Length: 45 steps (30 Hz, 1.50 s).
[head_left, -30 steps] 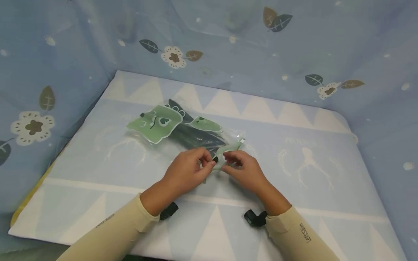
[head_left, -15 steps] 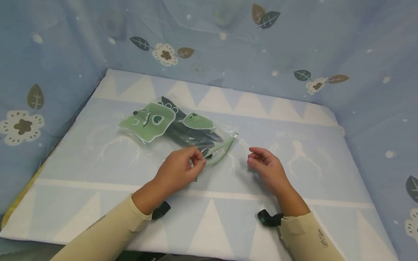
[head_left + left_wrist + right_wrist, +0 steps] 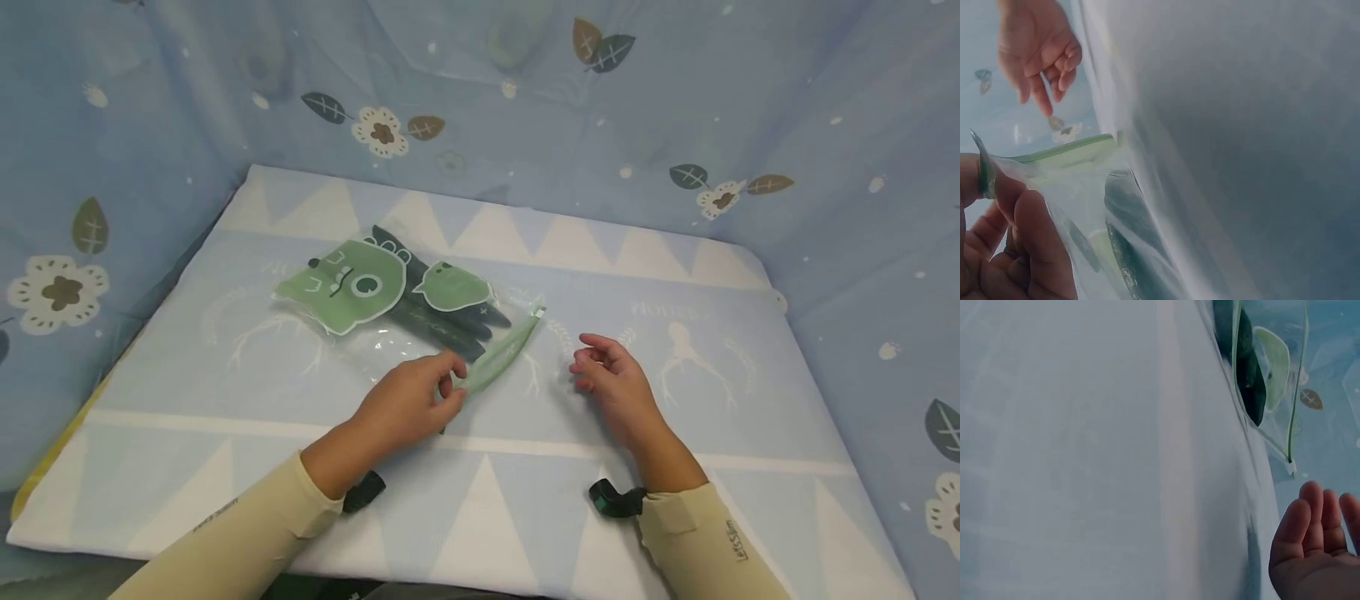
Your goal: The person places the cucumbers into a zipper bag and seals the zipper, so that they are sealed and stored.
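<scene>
A clear zip bag (image 3: 360, 350) printed with green cartoon shapes lies on the table, its green-edged mouth (image 3: 501, 358) facing right and parted. Inside it are dark green gloves (image 3: 442, 327), their fingers pointing toward the mouth. My left hand (image 3: 408, 398) pinches the near corner of the mouth; in the left wrist view the green edge runs out from between the thumb and fingers (image 3: 1035, 231). To the right of the bag, my right hand (image 3: 615, 383) hovers apart from it, fingers loosely bent and holding nothing. A white zip slider (image 3: 1291, 467) sits at the mouth's far end.
The table has a pale blue and white patterned cover (image 3: 697, 450). Blue flowered curtains (image 3: 480, 100) hang close behind it and along both sides. A black wrist camera (image 3: 617, 498) is worn on the right wrist, another (image 3: 364, 492) on the left.
My right hand has let go of the bag's edge and moved right. The bag's mouth has spread wider, while my left hand still holds its near corner.
</scene>
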Available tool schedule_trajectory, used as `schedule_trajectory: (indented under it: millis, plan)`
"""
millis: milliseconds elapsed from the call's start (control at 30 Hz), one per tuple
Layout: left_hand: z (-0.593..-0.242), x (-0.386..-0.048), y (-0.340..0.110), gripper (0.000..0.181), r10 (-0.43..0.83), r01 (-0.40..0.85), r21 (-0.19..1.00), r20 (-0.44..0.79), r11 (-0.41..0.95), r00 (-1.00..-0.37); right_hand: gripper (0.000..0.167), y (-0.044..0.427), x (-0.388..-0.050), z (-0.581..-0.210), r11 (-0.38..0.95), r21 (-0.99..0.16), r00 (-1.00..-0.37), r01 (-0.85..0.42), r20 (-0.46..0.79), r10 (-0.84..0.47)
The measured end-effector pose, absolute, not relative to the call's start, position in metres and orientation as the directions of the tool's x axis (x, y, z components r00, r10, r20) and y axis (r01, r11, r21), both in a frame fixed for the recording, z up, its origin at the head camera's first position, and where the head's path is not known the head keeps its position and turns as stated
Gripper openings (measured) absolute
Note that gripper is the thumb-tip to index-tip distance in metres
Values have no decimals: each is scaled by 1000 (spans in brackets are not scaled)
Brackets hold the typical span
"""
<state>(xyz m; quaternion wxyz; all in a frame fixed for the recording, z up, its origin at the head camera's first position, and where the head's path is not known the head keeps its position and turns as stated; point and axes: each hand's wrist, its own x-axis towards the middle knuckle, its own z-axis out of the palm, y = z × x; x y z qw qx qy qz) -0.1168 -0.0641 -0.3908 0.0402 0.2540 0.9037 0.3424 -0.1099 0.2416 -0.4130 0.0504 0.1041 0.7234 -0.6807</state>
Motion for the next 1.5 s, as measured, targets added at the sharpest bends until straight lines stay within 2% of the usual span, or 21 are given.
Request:
schedule_trajectory:
  millis: [200,333,433,767,1233,1333,1500]
  plan:
    - [-387,-116,-65,17,514,470,587,104,660,-852,51,226,-137,-402,161,-925,-937,343,-327,122]
    - [-385,-114,-66,18,512,469,587,107,660,-853,56,211,-161,-396,144,-887,-898,439,-431,88]
    - [-385,-113,-64,19,516,478,587,116,654,-848,56,202,-174,-395,122,-875,-883,469,-460,93]
    - [-389,-110,-62,19,581,554,539,140,635,-802,39,187,-192,-405,176,-877,-882,448,-401,246]
    - [-394,-114,-60,26,656,566,415,-107,712,-747,33,184,-194,-405,63,-910,-878,411,-376,296]
    - [-382,-119,-60,25,671,572,422,-127,703,-730,33,184,-193,-406,61,-907,-876,417,-383,292]
    - [-341,-149,-44,23,665,595,409,-41,692,-746,35,185,-192,-411,65,-915,-886,398,-365,286]
